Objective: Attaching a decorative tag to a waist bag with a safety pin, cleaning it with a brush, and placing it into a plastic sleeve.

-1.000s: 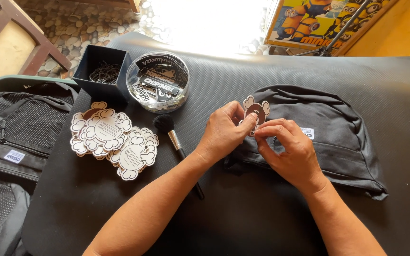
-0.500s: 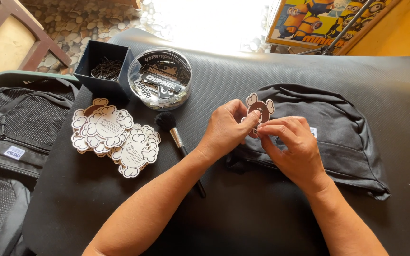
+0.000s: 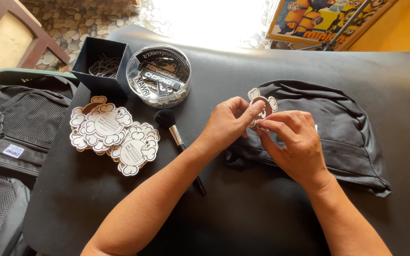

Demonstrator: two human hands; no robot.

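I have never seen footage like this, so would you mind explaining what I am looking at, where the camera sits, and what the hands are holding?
The camera sits on a person's head, looking down at their own bare hands. The left hand and right hand together pinch a flower-shaped paper tag over a black bag. On the dark table lie a pile of similar tags, a small brush, a round clear tub of labels, and a dark box of thin chains. Another backpack lies far left.

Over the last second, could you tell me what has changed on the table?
Almost nothing. Both hands, left and right, stay pinched on the cloud-shaped tag over the black bag; no grip was taken or let go. The tag pile, brush, round tub and box lie unmoved.
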